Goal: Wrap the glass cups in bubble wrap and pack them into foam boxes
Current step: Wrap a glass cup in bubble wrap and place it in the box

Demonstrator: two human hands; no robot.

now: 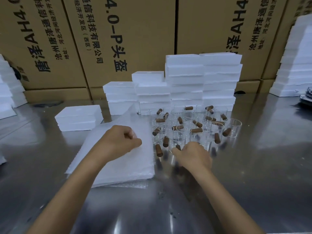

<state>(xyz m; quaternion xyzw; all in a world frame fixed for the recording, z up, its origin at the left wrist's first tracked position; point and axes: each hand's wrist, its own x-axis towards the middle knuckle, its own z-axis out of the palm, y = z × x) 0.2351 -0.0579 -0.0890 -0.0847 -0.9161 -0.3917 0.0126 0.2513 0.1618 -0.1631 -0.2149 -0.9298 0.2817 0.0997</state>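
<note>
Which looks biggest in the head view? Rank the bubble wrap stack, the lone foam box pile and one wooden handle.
1. bubble wrap stack, though it lies nearest the camera.
2. lone foam box pile.
3. wooden handle, clearly smallest.

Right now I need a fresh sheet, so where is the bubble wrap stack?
The bubble wrap stack lies on the steel table left of centre, under the left hand, between the lone foam box pile and the glass cups.

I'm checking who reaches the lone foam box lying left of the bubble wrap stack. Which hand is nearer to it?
Left. The left hand rests on the bubble wrap stack, just right of the lone foam box. The right hand is farther right, at the glass cups.
</note>
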